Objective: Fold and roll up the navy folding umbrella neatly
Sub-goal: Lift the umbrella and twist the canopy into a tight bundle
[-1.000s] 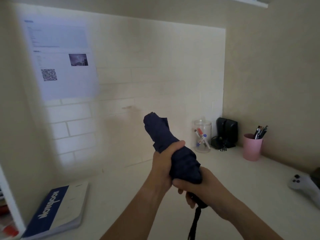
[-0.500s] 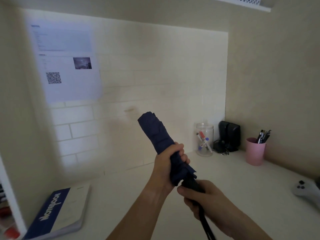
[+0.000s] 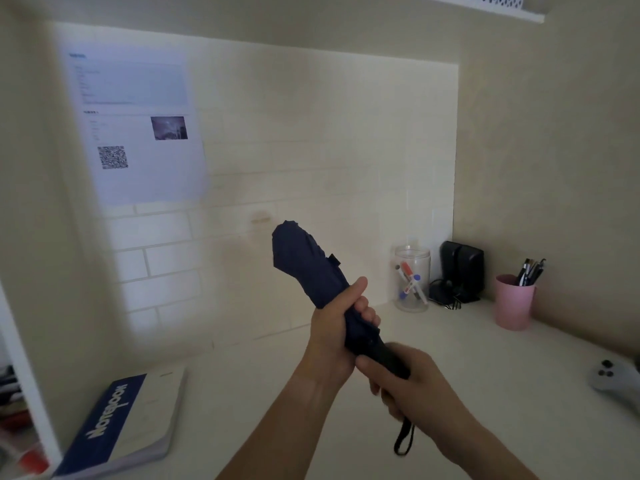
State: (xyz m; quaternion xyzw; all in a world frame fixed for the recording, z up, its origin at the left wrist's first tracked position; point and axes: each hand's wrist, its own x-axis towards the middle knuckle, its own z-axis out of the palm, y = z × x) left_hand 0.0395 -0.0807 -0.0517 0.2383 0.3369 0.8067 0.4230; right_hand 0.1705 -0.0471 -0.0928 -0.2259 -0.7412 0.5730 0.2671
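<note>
**Umbrella held slanted, both hands stacked along its length**

Left hand (image 3: 334,336) fingers wrap the bunched canopy; right hand (image 3: 412,382) fingers curl round the handle below. The umbrella (image 3: 304,263) rises up-left above the worktop (image 3: 450,341), strap (image 3: 404,439) dangling.

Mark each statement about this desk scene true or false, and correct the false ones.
1. Both hands grip the navy folding umbrella. True.
2. The left hand holds the black handle. False: it wraps the fabric; the right hand holds the handle.
3. The pink cup holds pens. True.
4. The blue-and-white notebook stands upright. False: it lies flat on the desk.
</note>
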